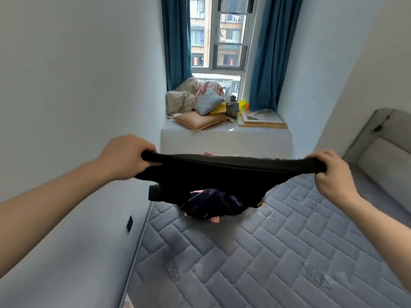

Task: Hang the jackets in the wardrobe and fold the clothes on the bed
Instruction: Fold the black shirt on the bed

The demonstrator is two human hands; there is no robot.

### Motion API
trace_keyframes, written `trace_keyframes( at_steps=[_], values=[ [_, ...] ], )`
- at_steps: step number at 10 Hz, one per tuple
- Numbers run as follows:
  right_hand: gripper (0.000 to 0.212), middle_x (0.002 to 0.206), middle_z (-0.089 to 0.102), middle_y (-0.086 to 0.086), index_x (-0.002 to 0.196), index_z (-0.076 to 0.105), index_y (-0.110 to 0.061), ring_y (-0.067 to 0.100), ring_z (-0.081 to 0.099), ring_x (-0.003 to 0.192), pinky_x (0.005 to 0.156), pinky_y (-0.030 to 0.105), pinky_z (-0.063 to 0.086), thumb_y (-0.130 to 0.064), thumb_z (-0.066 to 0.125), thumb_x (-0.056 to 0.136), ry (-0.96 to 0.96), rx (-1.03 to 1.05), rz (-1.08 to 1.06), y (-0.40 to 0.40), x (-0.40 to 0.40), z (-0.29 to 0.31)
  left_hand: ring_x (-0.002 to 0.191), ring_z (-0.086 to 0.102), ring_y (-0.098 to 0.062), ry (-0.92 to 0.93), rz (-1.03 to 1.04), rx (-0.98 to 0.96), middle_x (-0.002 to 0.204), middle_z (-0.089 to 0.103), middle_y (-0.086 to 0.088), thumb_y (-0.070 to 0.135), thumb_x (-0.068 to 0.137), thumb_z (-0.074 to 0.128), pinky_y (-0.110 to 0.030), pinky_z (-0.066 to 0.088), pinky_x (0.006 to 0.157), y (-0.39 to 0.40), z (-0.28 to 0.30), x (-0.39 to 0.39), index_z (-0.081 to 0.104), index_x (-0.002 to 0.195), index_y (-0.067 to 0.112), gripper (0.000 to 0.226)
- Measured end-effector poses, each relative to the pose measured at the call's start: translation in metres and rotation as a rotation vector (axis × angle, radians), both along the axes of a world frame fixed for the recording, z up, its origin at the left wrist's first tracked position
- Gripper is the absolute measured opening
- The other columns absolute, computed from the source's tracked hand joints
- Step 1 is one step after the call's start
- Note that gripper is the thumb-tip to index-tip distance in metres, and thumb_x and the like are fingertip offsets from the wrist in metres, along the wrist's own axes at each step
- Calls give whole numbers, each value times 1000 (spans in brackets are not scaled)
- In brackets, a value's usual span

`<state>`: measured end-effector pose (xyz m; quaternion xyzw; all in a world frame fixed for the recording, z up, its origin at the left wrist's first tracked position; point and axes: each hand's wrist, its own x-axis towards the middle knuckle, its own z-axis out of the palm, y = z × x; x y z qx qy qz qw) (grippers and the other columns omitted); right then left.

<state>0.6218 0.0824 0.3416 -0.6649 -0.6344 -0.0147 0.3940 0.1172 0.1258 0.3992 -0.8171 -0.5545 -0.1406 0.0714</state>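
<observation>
While both arms reach out over the bed, the left hand has its fingers curled tight round one end of a black, soft cloth garment, and the right hand has its fingers curled round the other end. The black garment is pulled flat and wide between the two hands, up in the air, and its lower part hangs down in the middle. Under both hands lies the grey quilted mattress with a brick-like pattern stitched in it. Just past the hands and below the hanging cloth, a dark blue shiny bundle of clothes with pink bits sits on the mattress, a bit nearer the left hand than the right hand. To the left of the left hand is a plain white wall, and a small black switch is on it, low down below the left arm. To the right of the right hand stands the grey padded headboard. Farther off, past both hands, is a white window ledge. On it, a pile of soft pillows and bedding sits more toward the left hand's side, and a flat wooden board sits more toward the right hand's side. Behind the ledge is a big window with long blue curtains on both sides, and buildings show outside.
</observation>
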Motion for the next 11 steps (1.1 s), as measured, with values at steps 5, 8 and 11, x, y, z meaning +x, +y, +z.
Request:
trace_keyframes(
  at_steps=[5,8,11],
  values=[
    [41,117,48,-2,115,64,-29,18,56,116,84,23,41,-2,49,87,-101,-1158,-62,-203,-51,-323,124,59,-27,330,12,-1053,130,67,0,42,94,62,-45,39,113,-181,-375,6,67,129,29,37],
    [42,121,51,0,140,54,-21,18,52,130,92,23,39,-22,51,97,-68,-1517,8,-226,-58,-383,108,67,-26,263,94,-1358,117,73,-3,22,93,56,-37,54,96,-202,-417,23,75,112,18,27],
    [40,136,58,4,129,63,-23,19,57,124,100,28,47,-12,45,94,18,-1492,-3,-125,-83,-421,112,59,-18,61,387,-1193,117,64,7,32,94,56,-32,48,102,-105,-465,7,68,114,27,23]
  ],
)
